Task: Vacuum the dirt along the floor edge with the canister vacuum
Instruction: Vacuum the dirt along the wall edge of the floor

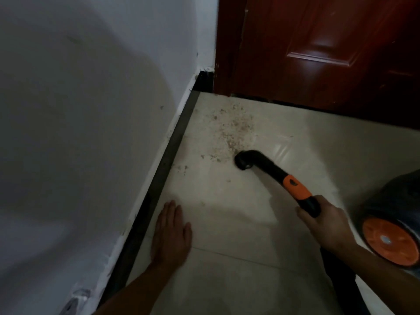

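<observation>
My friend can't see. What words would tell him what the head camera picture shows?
A right hand holds a black-and-orange vacuum wand, its nozzle at the edge of dirt on a pale floor near a wall and red door. The left hand lies flat on the floor.

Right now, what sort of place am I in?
Likely an indoor corner of a home, beside a doorway: a pale tiled floor, a white wall with a dark skirting board, and a red-brown door.
</observation>
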The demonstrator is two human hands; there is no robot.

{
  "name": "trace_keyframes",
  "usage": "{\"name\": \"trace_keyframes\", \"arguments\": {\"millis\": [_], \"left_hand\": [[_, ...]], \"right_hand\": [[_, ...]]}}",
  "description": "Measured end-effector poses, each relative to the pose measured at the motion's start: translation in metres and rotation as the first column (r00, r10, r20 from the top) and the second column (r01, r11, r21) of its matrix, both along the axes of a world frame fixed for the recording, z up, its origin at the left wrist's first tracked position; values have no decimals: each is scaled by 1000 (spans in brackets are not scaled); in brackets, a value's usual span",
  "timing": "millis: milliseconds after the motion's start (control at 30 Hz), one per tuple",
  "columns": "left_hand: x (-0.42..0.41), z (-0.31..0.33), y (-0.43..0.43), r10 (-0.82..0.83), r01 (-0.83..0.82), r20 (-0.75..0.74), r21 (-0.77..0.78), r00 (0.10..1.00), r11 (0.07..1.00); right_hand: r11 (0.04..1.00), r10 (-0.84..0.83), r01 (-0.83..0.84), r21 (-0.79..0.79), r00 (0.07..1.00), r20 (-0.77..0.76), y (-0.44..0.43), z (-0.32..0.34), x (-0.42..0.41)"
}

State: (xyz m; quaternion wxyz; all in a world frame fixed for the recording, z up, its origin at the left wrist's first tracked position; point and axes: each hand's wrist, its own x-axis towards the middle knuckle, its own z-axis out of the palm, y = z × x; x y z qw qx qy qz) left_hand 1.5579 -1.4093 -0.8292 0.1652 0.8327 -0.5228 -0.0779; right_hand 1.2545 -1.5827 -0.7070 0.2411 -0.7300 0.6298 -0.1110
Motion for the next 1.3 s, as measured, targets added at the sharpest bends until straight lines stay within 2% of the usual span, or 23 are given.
{"name": "trace_keyframes", "arguments": {"millis": [67, 200, 333, 467, 600, 767, 933, 1133, 1300], "left_hand": [[0, -2, -2, 8, -8, 0, -9, 1000, 1000], [-3, -1, 0, 8, -8, 1, 5, 1000, 1000], [-1, -2, 0, 22, -22, 37, 12, 999, 1000], [-3, -3, 1, 27, -29, 42, 35, 999, 999], [-3, -3, 0, 29, -30, 46, 20, 999, 999], [-3, -2, 2, 33, -33, 34, 9, 999, 999], [-3, -1, 1, 45, -47, 49, 31, 998, 998], [-3, 3, 0, 41, -45, 54, 73, 998, 996], [0, 4, 2, 31, -32, 12, 53, 999, 998]], "right_hand": [[1000, -2, 2, -18, 1000, -5, -2, -5, 4], [989, 140, -141, 50, 990, 15, 1, -13, 28], [999, 47, -47, -12, 998, 34, -22, -14, 57], [972, 234, -234, 16, 972, 38, -20, -15, 72], [986, 167, -167, -1, 985, 45, -30, -15, 97], [919, 388, -390, 52, 921, 45, -21, -16, 104], [911, 399, -401, 98, 916, 38, -15, -16, 78], [949, 311, -315, 28, 945, 98, -16, -21, 122], [905, 417, -418, 82, 908, 36, 1, -22, 114]]}}
